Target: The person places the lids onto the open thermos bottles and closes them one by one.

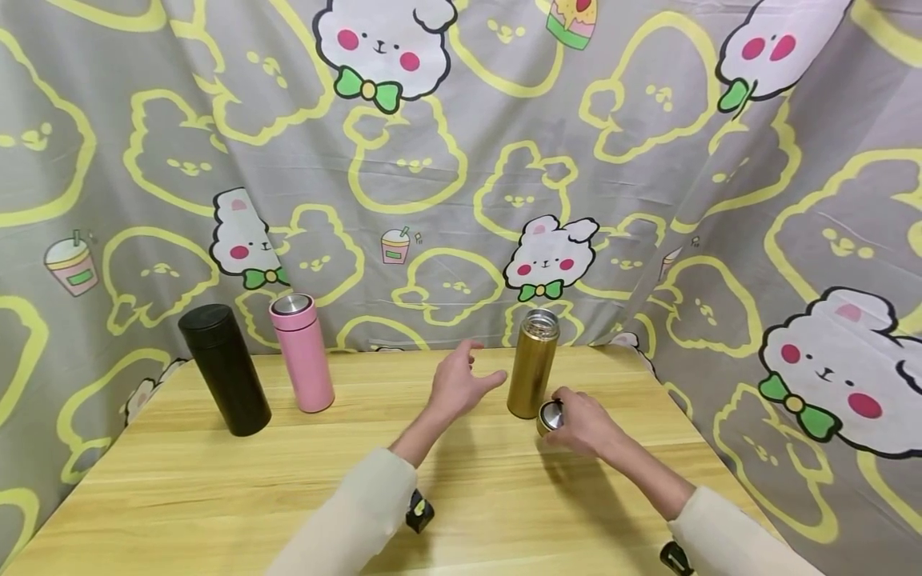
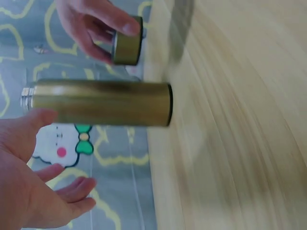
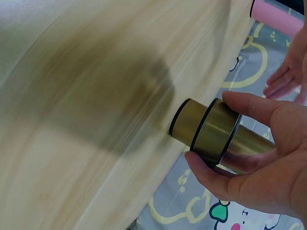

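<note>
Gold bottle (image 1: 531, 372) stands mouth up, long axis vertical; our right hand (image 1: 587, 424) pinches the lid (image 3: 214, 130), our left hand (image 1: 459, 384) loose-fingered.

The person wore a plain, pale cream left sleeve (image 1: 353, 512) and a matching right sleeve (image 1: 731, 532), each ending well short of the bare left hand (image 1: 459, 382) and right hand (image 1: 587, 426). A small black box (image 1: 419, 512) with a yellow-green mark showed beside the left one, another dark device (image 1: 675, 558) beside the right.
</note>
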`<state>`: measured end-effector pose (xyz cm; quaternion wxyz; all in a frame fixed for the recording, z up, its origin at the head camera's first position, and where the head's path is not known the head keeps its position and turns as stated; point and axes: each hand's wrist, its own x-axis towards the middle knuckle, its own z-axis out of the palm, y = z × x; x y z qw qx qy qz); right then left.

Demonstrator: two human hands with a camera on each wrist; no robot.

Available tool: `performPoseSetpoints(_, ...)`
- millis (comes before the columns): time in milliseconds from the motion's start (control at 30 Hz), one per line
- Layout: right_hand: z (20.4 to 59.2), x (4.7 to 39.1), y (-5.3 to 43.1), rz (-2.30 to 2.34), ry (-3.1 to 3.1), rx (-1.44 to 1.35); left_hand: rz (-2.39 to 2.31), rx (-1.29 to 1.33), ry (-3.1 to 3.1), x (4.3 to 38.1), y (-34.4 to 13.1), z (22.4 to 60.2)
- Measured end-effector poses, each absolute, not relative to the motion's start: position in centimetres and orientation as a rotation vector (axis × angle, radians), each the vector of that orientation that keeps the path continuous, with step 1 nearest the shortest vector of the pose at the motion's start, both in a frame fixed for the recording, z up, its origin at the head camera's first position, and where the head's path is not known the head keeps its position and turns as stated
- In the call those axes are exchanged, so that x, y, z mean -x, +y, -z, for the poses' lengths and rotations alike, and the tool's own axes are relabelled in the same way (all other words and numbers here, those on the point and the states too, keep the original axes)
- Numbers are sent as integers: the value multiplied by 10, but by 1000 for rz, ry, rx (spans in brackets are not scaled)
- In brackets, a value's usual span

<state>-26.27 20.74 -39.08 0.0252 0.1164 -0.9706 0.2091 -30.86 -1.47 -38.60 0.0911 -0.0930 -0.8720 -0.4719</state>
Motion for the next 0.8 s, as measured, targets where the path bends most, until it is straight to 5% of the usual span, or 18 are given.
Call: performPoseSetpoints(800,397,266,209,-618,-3037,-343,1509,153,-2542,331,67,402)
